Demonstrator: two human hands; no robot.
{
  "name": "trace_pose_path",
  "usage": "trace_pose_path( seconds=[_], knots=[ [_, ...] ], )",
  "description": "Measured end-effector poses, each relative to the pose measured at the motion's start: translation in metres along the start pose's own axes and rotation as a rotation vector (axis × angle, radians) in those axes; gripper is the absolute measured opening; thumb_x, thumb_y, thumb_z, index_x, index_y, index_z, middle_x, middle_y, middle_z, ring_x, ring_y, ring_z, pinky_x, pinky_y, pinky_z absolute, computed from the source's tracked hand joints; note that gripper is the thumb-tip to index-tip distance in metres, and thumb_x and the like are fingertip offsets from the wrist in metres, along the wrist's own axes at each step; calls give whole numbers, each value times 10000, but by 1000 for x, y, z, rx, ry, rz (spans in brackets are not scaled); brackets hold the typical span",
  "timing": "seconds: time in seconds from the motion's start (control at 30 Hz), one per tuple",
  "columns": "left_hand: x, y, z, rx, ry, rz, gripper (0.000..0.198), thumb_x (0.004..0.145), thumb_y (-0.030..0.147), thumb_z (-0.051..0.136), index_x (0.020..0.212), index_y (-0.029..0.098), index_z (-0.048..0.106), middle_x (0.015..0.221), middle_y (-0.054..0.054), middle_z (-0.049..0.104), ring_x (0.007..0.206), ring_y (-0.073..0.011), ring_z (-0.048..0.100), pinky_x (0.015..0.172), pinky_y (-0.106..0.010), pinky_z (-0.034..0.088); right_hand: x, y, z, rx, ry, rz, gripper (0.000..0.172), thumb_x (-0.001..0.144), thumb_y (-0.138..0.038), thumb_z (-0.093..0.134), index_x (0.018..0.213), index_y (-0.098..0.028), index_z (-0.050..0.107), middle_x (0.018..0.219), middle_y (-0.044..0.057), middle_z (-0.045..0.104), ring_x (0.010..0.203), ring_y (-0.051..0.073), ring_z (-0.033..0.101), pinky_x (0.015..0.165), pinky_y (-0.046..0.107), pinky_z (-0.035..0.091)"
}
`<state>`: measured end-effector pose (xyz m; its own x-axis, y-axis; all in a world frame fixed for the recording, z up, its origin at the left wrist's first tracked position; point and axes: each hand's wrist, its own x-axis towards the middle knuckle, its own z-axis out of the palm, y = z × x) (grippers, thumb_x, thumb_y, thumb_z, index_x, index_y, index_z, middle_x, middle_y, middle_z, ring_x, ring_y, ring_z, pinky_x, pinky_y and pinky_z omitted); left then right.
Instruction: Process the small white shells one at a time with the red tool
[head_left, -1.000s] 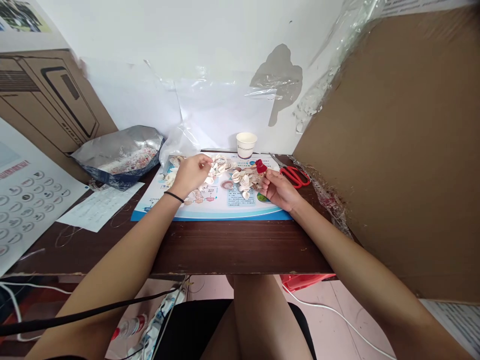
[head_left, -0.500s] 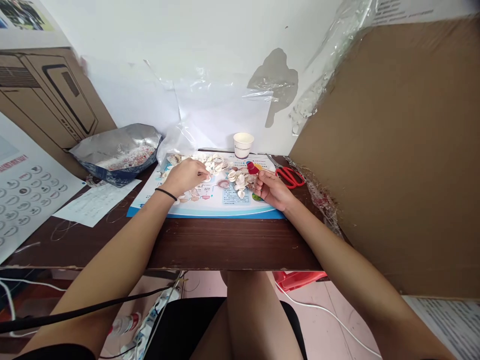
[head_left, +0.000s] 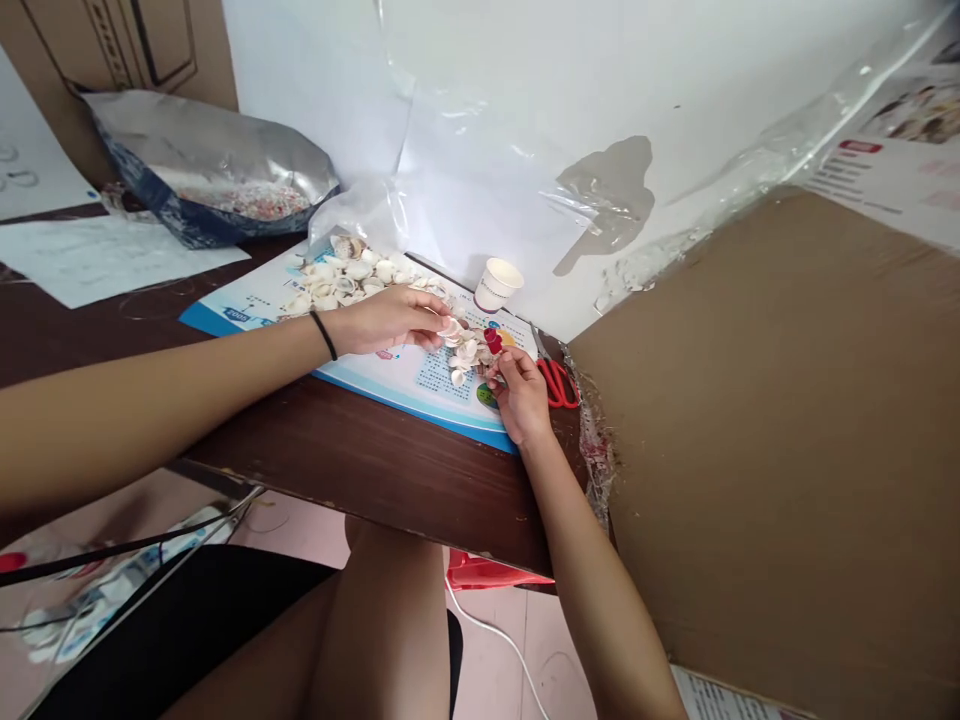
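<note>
Left hand [head_left: 388, 324]: fingers [head_left: 439, 318] together, tips touching a white shell [head_left: 451, 328] at the edge of the shell pile [head_left: 346, 272] on the printed mat [head_left: 390, 380]. Right hand [head_left: 521, 395]: fingers [head_left: 501, 365] together just below a red piece [head_left: 492, 341]; any clamp on it cannot be confirmed. Red scissors [head_left: 556, 383] lie just beside the mat on the bench [head_left: 337, 450].
</note>
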<state>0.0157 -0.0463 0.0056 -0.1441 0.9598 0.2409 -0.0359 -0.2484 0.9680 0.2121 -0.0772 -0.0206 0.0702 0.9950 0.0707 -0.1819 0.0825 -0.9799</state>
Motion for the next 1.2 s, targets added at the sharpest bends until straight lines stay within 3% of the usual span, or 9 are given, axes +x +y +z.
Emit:
trace_pose_path(
  seconds=[0.17,0.23,0.3,0.4,0.5,0.63,0.83,1.07,1.2],
  knots=[
    [-12,-4,5,-187,-32,-126,64,875,141,592,918,120,634,671,-21,627,748,-138,658,794,-307,544,-2,2,0,-103,-26,-91,286,753,-474,729,909,-270,605,782,-39,593,714,93,555,614,216,445],
    [-4,-4,4,-243,-196,-262,125,836,42,602,943,95,637,690,-35,647,753,-148,674,786,-321,552,-5,1,1,-224,-2,-186,242,794,-460,689,922,-263,630,812,-20,624,715,108,570,653,244,471],
    [7,-5,0,-286,-542,-471,275,775,-77,591,997,76,646,753,-66,689,797,-167,699,802,-329,557,-8,-1,2,-374,25,-318,210,832,-446,650,925,-258,655,868,11,663,764,140,601,721,286,499],
    [19,-9,-6,-330,-652,-505,336,772,-93,571,1036,95,654,780,-64,716,770,-153,704,764,-293,559,-15,-6,5,-588,41,-497,192,884,-429,589,914,-261,677,948,54,697,897,197,627,834,349,511],
    [22,-11,-8,-323,-662,-499,327,754,-79,586,999,114,684,804,-73,731,762,-152,702,752,-296,557,-18,-11,6,-692,51,-591,209,920,-413,539,914,-266,688,970,70,710,947,224,632,901,393,501],
    [18,-9,-5,-208,-637,-487,362,688,-57,654,958,170,733,786,-49,728,762,-164,701,708,-303,558,-19,-13,3,-736,33,-595,233,930,-420,514,954,-275,695,1000,72,714,989,242,637,974,434,476],
    [16,-8,-3,-118,-580,-381,292,677,-22,711,904,152,764,769,-83,720,756,-199,722,667,-318,577,-16,-12,0,-741,-29,-624,197,927,-363,544,936,-275,720,1000,61,720,986,223,648,965,388,479],
    [11,-7,-1,-105,-573,-295,275,661,34,740,894,179,762,856,-73,745,732,-157,696,661,-305,591,-10,-4,-3,-583,-119,-396,202,865,-420,626,941,-257,719,917,36,720,844,197,656,790,342,519],
    [11,-8,-1,-103,-574,-249,330,665,7,733,954,164,756,896,-88,741,757,-163,706,696,-318,599,-9,-1,-1,-501,-145,-304,251,844,-472,633,933,-244,687,796,7,668,627,145,574,612,293,471]
  ],
)
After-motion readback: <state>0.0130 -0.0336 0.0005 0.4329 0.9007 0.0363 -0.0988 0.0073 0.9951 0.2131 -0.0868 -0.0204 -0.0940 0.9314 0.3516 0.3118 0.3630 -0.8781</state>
